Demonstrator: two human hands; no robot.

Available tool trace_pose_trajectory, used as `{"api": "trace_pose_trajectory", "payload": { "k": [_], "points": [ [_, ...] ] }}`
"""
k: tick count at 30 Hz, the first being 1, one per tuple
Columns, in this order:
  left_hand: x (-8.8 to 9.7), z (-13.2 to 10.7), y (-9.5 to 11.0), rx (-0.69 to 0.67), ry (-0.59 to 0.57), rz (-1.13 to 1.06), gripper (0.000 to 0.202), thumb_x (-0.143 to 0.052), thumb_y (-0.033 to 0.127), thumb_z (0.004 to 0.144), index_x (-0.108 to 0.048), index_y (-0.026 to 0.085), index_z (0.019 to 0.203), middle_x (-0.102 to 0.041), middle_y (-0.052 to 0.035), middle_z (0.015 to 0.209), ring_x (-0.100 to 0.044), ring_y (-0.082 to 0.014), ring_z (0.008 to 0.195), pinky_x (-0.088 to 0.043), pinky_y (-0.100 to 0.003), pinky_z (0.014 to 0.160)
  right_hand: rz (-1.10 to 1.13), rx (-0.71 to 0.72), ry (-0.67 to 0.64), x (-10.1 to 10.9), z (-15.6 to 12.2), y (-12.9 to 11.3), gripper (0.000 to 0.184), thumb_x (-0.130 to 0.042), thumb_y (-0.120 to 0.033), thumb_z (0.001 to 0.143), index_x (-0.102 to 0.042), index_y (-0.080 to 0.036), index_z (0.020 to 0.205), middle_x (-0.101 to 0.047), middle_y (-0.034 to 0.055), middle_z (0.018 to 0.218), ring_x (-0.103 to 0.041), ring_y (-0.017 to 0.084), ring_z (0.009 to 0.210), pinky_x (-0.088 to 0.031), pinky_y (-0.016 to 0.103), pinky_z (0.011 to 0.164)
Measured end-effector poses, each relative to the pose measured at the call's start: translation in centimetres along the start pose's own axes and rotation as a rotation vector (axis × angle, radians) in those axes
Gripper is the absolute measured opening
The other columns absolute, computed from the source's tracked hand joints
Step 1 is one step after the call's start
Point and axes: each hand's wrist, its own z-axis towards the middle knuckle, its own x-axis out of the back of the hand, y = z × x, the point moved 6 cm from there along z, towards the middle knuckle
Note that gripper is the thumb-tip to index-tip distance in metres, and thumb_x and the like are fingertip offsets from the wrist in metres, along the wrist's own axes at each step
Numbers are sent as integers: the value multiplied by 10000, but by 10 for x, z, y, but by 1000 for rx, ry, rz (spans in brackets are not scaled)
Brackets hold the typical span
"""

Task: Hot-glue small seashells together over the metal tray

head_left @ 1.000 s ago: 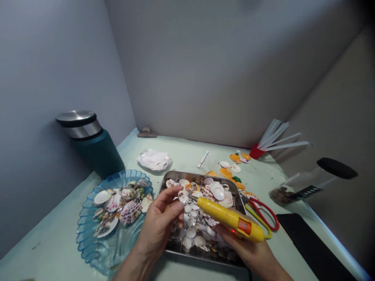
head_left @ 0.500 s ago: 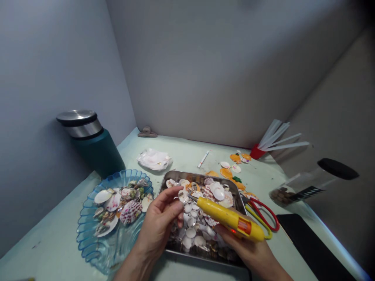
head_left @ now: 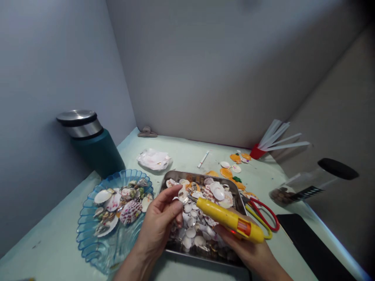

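My right hand (head_left: 249,248) is wrapped round a yellow hot glue gun (head_left: 227,218), whose metal nozzle points left. A small red light glows near its grip. My left hand (head_left: 161,220) is closed in a pinch on a small whitish shell (head_left: 183,194), right at the nozzle tip. Whether nozzle and shell touch is hard to see. Both hands are above a metal tray (head_left: 202,255) filled with white, orange and striped shells. To the left, a blue scalloped glass plate (head_left: 88,218) bears more shells.
Red-and-yellow-handled scissors (head_left: 268,214) lie right of the tray, near a black flat object (head_left: 313,246). Behind are orange shells (head_left: 225,173), a plastic packet (head_left: 154,159), a red cup of glue sticks (head_left: 258,151) and a clear jar (head_left: 304,185). A teal bottle (head_left: 98,152) stands left.
The glue gun's nozzle has shifted very slightly left and down at the shell. The left hand has hardly moved, and the things around are unchanged.
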Motion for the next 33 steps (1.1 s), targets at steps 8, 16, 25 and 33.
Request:
{"api": "trace_pose_trajectory", "payload": {
  "k": [8,16,25,33],
  "points": [
    [-5,0,1,56,14,-7,361,-796,247,668,-742,177,1018,-527,50,470,-445,-54,411,-385,-176,433,12,14,0,0,3,-7,179,-626,-379,842,-673,-248,729,-645,18,629,-614,195,540,-570,302,527],
    [-5,-1,-2,101,-19,-46,391,-764,310,710,-716,150,1064,-523,43,447,-440,-65,410,-377,-182,432,19,-4,23,0,0,-1,122,-660,-346,819,-710,-244,773,-673,19,648,-657,217,595,-576,303,552],
    [-6,0,-2,99,-24,-56,358,-781,292,695,-710,172,1024,-520,47,471,-442,-63,422,-374,-169,420,-10,33,-4,-1,2,-6,167,-631,-359,844,-686,-239,742,-646,23,619,-605,199,535,-542,297,503],
    [-5,-1,-1,86,8,-39,339,-792,263,677,-718,180,998,-536,45,513,-455,-56,436,-387,-160,420,-57,97,-134,-5,4,-6,144,-607,-283,862,-623,-207,741,-642,12,657,-602,179,568,-497,276,530]
  ]
}}
